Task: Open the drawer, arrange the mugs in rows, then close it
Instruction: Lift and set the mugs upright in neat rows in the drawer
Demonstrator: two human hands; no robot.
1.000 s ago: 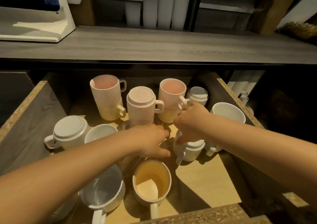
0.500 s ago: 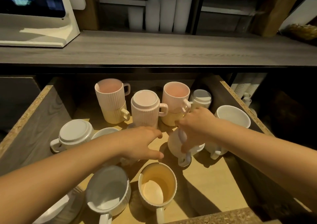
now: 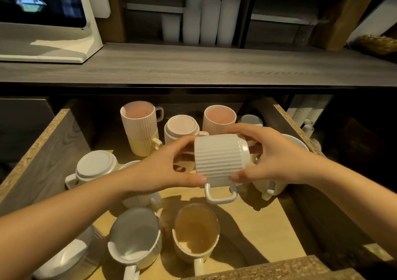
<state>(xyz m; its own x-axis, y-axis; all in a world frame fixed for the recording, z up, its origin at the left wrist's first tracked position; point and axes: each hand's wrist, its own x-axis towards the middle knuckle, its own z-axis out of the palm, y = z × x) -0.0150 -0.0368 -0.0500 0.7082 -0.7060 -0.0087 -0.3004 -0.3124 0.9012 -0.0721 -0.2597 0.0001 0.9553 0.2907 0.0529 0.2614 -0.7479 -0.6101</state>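
The drawer (image 3: 53, 142) stands open below me, with several ribbed mugs on its pale floor. A white ribbed mug (image 3: 219, 157) is held on its side above the drawer's middle, handle pointing down toward me. My left hand (image 3: 163, 168) grips its left end and my right hand (image 3: 272, 155) grips its right end. At the back stand a pink mug stacked on a cream mug (image 3: 139, 127), an upside-down pink mug (image 3: 181, 127) and another pink mug (image 3: 219, 116). Near the front sit an upright white mug (image 3: 134, 236) and a cream mug (image 3: 196, 232).
An upside-down white mug (image 3: 94, 166) sits at the drawer's left. A white mug (image 3: 296, 144) is partly hidden behind my right wrist. Above the drawer runs a grey wooden counter (image 3: 193, 67) with a white screen stand (image 3: 53, 47). Stacked white cups (image 3: 303, 112) sit right of the drawer.
My right hand lifted the white ribbed mug off the drawer floor and turned it on its side. My left hand rose from the mugs below and took hold of its other end.
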